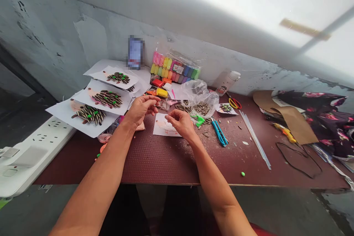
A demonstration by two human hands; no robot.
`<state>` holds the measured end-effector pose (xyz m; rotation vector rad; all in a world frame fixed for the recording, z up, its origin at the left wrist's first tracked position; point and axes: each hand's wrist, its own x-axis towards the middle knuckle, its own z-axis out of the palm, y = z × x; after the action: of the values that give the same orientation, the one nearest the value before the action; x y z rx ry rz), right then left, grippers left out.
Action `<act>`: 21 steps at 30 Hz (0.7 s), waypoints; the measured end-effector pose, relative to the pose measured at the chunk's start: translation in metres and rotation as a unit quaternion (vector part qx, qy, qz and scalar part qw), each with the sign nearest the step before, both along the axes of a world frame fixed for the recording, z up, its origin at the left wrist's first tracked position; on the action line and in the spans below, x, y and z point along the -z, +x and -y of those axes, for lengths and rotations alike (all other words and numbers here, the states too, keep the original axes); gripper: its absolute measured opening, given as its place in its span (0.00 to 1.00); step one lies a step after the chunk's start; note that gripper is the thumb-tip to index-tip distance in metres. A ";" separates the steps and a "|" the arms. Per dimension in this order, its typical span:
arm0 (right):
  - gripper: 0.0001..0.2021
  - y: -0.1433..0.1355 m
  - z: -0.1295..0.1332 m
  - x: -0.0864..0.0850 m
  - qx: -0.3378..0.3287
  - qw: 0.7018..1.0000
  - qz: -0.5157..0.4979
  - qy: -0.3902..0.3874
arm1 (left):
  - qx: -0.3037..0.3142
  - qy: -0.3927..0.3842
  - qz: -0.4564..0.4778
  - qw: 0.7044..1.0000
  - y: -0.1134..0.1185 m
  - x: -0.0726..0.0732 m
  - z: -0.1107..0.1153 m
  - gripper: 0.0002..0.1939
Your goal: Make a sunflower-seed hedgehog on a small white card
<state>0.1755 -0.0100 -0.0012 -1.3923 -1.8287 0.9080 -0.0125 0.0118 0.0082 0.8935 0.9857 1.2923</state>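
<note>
Fingers curled together, my left hand (143,110) hovers just left of a small white card (163,132). On that card is a pale pink animal shape with orange feet drawn below. My right hand (181,121) is over the card's right side, thumb and fingertips pinched. Anything between the fingertips of either hand is too small to make out. Striped sunflower seeds (203,107) lie in a pile behind my right hand, partly under a clear plastic bag (201,92). Beside it sits a lump of green clay (198,121).
Hedgehog pictures made with seeds (106,99) are stacked at left, near a white power strip (48,136). Coloured clay packs (174,68) lean at the back. Rightward lie a blue utility knife (219,132), scissors (234,102), clear glue sticks (256,140) and a corded yellow glue gun (287,134).
</note>
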 end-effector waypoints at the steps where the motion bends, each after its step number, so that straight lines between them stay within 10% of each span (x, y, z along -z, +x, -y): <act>1: 0.14 0.000 0.000 0.000 0.000 1.000 0.005 0.007 | -0.001 0.002 -0.005 1.000 0.000 0.000 0.000 0.08; 21: 0.11 0.002 -0.005 0.008 0.017 0.998 -0.063 0.024 | 0.030 0.012 -0.057 0.998 0.001 -0.002 0.005 0.24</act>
<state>0.1778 -0.0049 -0.0093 -1.3036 -1.7165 0.9076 -0.0118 0.0072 0.0105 1.0176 1.0262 1.2147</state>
